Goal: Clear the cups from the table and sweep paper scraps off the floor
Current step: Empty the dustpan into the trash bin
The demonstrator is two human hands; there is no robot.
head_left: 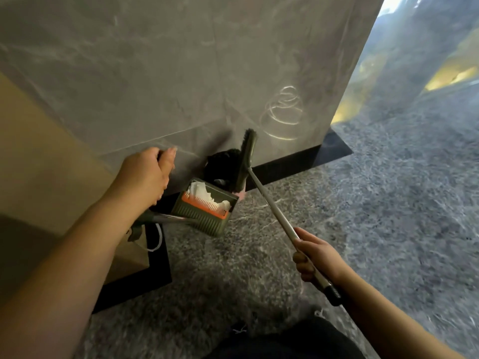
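Grey marbled floor [272, 255] meets a grey stone block [155, 73] on a dark base. My right hand [315, 257] is clamped around the metal broom handle [272, 203]; the broom head [245, 161] stands up and left of it, against the block. My left hand [147, 172] is loosely curled; what it grips I cannot tell. Just right of and below it sits the green dustpan [207, 206], holding white paper scraps [204, 194].
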